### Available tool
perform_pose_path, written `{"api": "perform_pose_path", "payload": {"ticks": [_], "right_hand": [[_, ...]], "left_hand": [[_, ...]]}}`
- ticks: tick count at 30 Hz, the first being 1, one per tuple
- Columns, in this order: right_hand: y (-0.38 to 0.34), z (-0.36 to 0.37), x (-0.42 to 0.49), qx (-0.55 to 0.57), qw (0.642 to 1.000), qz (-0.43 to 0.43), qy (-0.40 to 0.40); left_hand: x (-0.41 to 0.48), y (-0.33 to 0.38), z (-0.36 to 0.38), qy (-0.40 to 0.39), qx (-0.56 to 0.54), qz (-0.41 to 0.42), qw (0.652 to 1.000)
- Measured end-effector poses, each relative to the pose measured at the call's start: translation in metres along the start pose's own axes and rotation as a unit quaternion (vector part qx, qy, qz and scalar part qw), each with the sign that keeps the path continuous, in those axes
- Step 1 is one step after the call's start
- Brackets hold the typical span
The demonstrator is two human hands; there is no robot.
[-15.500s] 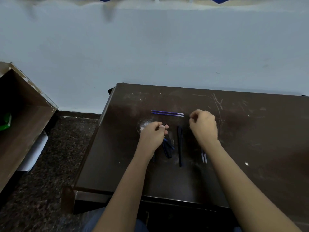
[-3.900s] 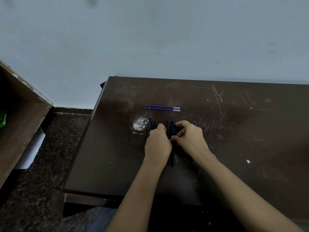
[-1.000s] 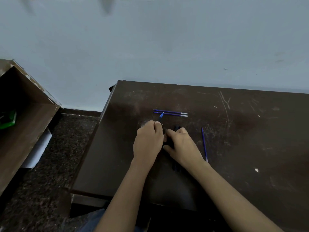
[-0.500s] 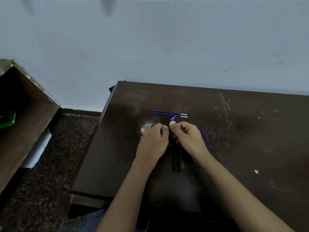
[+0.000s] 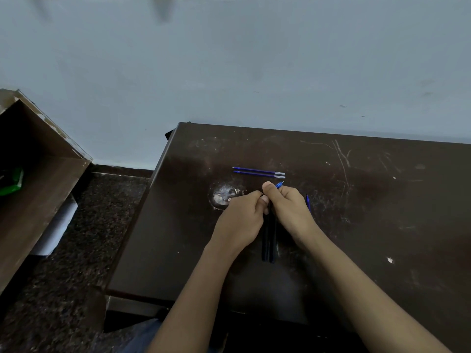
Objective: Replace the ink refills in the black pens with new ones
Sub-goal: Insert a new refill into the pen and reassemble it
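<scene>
A blue-tipped refill [image 5: 279, 184] is now lifted off the table [image 5: 382, 225], pinched in the right hand's [image 5: 290, 212] curled fingers. What the left hand's [image 5: 239, 220] curled fingers hold is hidden. Fitting is judged underway.

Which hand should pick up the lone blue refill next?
Right, probably. The refill lies just beside the right hand, while the left hand sits across the black pens. The right hand pinches a blue-tipped piece though, so it must free up first.
</scene>
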State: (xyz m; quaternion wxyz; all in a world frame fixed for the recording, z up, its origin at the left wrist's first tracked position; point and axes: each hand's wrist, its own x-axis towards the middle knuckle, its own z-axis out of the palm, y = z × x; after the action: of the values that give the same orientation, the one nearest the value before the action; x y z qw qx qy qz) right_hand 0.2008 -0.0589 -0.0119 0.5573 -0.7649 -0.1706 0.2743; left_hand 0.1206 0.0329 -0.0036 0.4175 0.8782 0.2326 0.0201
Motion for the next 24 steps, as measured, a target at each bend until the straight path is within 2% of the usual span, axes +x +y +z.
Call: {"api": "perform_pose_path", "payload": {"ticks": [3, 15, 24], "right_hand": [[0.000, -0.001, 0.000, 0.011, 1.000, -0.027, -0.008], [-0.003, -0.004, -0.002, 0.099, 0.991, -0.082, -0.034], [-0.005, -0.005, -0.006, 0.120, 0.987, -0.100, -0.033]], "left_hand": [[-0.001, 0.005, -0.002, -0.003, -0.047, -0.029, 0.998], [-0.001, 0.008, -0.007, -0.049, -0.189, -0.044, 0.980], [-0.003, 0.016, -0.017, -0.141, -0.280, -0.079, 0.946]]}}
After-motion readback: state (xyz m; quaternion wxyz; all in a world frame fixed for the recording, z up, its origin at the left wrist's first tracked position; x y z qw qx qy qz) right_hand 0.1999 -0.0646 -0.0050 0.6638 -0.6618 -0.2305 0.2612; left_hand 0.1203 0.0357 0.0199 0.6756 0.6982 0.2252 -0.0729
